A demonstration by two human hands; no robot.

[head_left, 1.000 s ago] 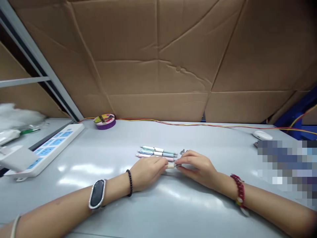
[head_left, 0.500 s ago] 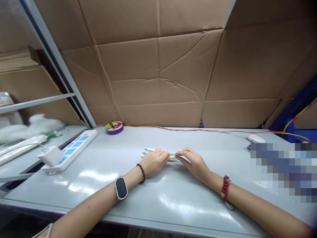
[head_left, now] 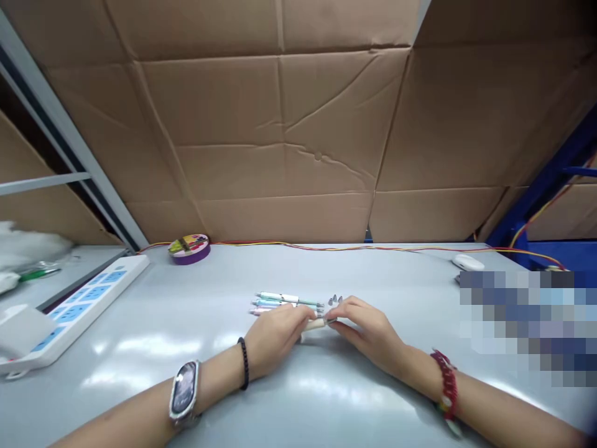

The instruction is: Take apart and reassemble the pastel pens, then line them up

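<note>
In the head view, my left hand [head_left: 276, 339] is closed around a cream-coloured pen [head_left: 315, 324], whose rear part is hidden by the palm. My right hand [head_left: 373, 325] pinches the pen's metal tip [head_left: 331, 320] between thumb and forefinger. Just beyond the left hand lie several pens side by side, among them a green-and-white pen [head_left: 284, 298] and a pink pen [head_left: 259, 310], partly covered by the fingers. Several small metal cones [head_left: 334, 299] stand on the table behind the right fingertips.
A white power strip [head_left: 88, 308] with a plugged-in adapter [head_left: 25, 330] lies at left. A round purple tape roll [head_left: 189, 250] sits near the back edge, where red and yellow wires [head_left: 326, 247] run. A white mouse [head_left: 467, 262] is at right, beside a blurred-out area.
The view has shifted closer to the right, so the strip and tape roll appear farther left. The row of pens and the small metal cones show more clearly beside my hands.
</note>
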